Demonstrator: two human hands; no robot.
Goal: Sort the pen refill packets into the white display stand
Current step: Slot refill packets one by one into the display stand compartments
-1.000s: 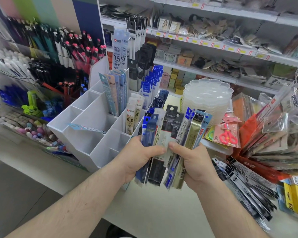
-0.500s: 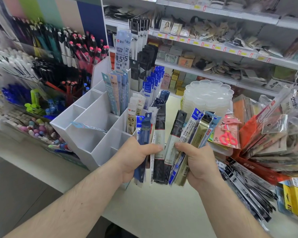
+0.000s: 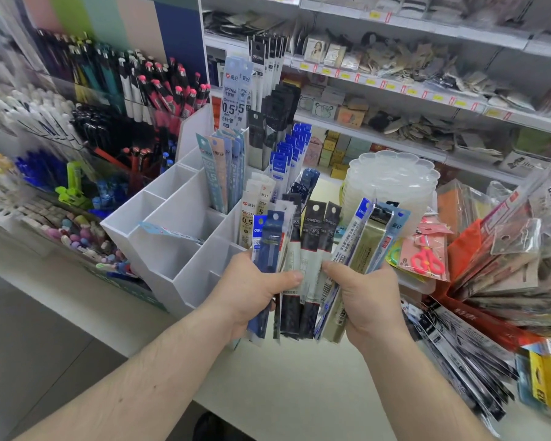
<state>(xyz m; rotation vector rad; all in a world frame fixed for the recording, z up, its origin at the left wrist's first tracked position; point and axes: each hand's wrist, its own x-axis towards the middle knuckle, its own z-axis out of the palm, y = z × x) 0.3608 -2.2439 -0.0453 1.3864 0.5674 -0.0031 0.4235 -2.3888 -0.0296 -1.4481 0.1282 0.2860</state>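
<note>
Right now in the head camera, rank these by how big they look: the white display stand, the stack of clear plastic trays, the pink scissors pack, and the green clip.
1. White display stand
2. Stack of clear plastic trays
3. Pink scissors pack
4. Green clip

The scissors pack is partly hidden by held packets, so its full size is unsure.

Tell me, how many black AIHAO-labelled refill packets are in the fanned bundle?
2: side by side mid-fan, one left, one right, between left hand and right hand. Others may be hidden behind.
</note>
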